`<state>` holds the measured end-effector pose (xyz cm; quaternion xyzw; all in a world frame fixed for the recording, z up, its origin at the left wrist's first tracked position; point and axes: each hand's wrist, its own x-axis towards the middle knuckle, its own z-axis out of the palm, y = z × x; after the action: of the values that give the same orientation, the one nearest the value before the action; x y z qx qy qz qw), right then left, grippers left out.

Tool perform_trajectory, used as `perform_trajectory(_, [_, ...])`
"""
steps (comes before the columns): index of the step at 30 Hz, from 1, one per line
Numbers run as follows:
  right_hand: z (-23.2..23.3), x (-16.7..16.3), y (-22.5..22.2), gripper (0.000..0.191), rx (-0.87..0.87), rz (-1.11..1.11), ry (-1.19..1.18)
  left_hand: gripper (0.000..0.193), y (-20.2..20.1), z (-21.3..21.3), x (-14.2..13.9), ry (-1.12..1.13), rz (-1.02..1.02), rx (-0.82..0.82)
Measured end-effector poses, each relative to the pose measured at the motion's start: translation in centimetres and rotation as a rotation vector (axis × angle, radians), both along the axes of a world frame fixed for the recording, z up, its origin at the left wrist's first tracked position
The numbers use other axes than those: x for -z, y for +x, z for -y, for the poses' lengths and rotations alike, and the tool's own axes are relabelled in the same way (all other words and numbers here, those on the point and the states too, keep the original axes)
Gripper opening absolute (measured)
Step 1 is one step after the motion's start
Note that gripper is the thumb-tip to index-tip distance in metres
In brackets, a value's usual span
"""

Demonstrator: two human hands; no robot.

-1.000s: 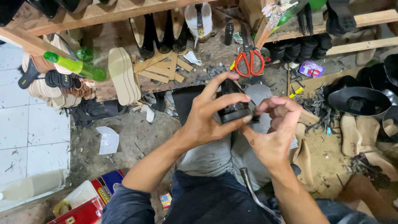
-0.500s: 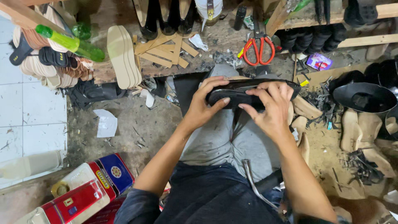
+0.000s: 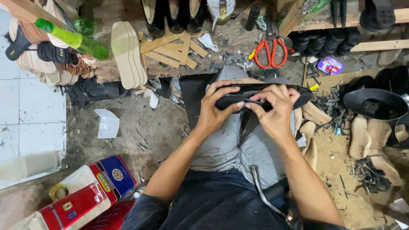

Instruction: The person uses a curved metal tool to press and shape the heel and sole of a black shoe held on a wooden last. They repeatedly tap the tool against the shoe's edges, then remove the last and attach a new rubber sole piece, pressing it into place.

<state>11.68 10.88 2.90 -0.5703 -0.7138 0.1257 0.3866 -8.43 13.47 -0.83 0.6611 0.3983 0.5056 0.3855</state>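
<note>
Compared with the frame half a second earlier, the black shoe sole (image 3: 260, 96) stays held level across the person's lap, and both hands have shifted only slightly along it; a second ago it was bunched up between the palms, seen end-on. The left hand (image 3: 215, 111) curls its fingers over the sole's left end, thumb beneath, gripping it. The right hand (image 3: 276, 111) closes around the middle of the sole, its fingers pressed onto the upper edge, touching the fingertips of the left. The sole's pointed right tip juts out past the right hand, above the grey trousers.

Low at the left, on the dirty floor, lies a flat rectangular tin (image 3: 87, 194), its lid red on one half and dark blue on the other, with a round gold emblem and a yellow band; its printing is too small to tell. Just beside it, towards the tiles, rests a pale cream block (image 3: 27, 164). A small purple and pink packet (image 3: 330, 66) sits on the floor to the right, below the wooden shelf. Red-handled scissors (image 3: 270, 51) lie on the workbench above the hands, near strips of brown card (image 3: 170, 51). A stack of beige insoles (image 3: 128, 53) leans at the bench edge, and a green bottle (image 3: 70, 38) lies slanted at the upper left.
</note>
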Motion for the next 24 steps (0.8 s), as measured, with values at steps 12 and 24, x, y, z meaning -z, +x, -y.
perform_trajectory(12, [0.9, -2.9, 2.8, 0.038, -0.059, 0.291, 0.082, 0.046, -0.2, 0.4, -1.6, 0.120, -0.222, -0.104])
perform_trajectory(24, [0.5, -2.1, 3.4, 0.027, -0.116, 0.214, 0.000, 0.056, 3.0, -0.8, -1.4, 0.224, -0.538, 0.014])
